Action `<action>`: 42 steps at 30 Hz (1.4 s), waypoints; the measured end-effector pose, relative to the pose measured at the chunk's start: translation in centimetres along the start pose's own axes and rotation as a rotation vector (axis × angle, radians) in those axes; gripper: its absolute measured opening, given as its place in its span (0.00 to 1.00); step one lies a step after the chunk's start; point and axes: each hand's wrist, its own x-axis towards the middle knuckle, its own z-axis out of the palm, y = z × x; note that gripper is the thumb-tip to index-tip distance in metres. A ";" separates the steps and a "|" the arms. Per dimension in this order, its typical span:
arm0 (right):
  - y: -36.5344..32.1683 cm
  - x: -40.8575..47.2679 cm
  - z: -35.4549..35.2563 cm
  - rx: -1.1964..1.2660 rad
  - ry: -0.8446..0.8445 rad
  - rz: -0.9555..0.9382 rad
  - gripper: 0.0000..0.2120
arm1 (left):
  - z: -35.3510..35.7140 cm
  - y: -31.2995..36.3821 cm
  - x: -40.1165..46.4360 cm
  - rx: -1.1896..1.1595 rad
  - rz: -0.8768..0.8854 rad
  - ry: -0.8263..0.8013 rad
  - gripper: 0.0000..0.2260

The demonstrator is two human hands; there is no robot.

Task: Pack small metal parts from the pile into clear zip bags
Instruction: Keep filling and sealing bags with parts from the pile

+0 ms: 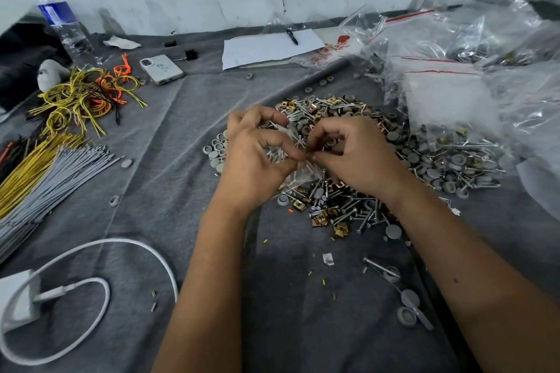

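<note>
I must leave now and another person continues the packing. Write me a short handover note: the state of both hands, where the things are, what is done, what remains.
Left hand: grips a small clear zip bag with screws inside, held above the pile.
Right hand: pinches the same bag at its top edge.
Pile of metal parts: screws, gold clips and grey caps, on the grey cloth under and beyond both hands.
Packed and spare clear bags: heaped at the far right.
Done: this bag holds some screws; whether it is sealed cannot be told.
Left: finish this bag, put it aside, then bag the large pile that remains.
</note>
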 end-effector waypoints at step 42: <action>-1.6 0.9 -3.7 0.552 0.349 0.381 0.04 | 0.6 0.1 -0.8 -0.758 -0.339 -0.465 0.15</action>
